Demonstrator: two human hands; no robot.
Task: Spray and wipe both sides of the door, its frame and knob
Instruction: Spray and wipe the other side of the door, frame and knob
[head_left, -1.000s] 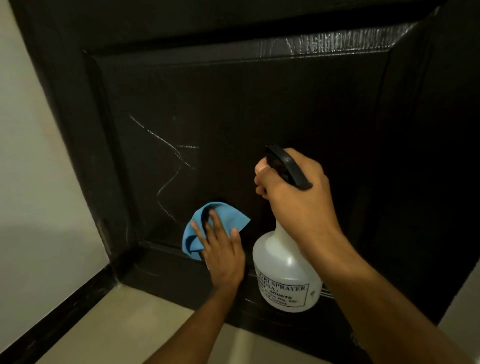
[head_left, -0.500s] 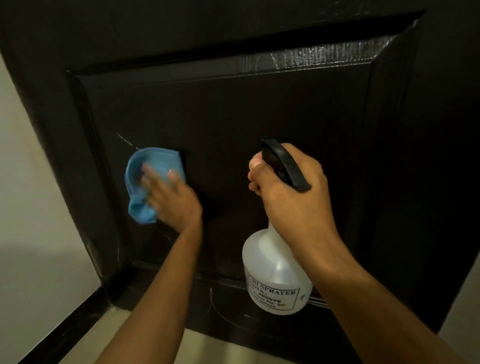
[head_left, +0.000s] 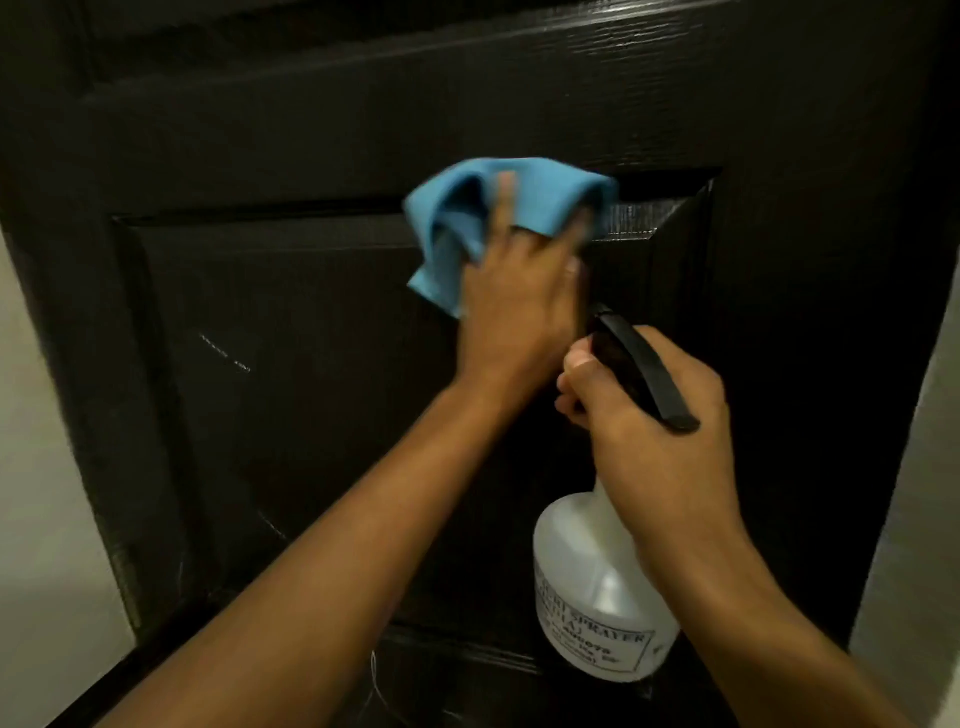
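Two hands at a dark panelled door (head_left: 291, 415), one wiping and one holding a sprayer

A blue cloth (head_left: 470, 208) is pressed flat against the top right corner of the recessed panel by the left hand (head_left: 511, 312), fingers extended and motion-blurred; part of the cloth is hidden under the palm. The spray bottle (head_left: 592, 587) is gripped at its neck by the right hand (head_left: 660, 436), fingers curled round the black trigger head; the nozzle is hidden, the label only partly legible. Frame and knob are not seen, and pale wall (head_left: 36, 467) is cut off at both edges
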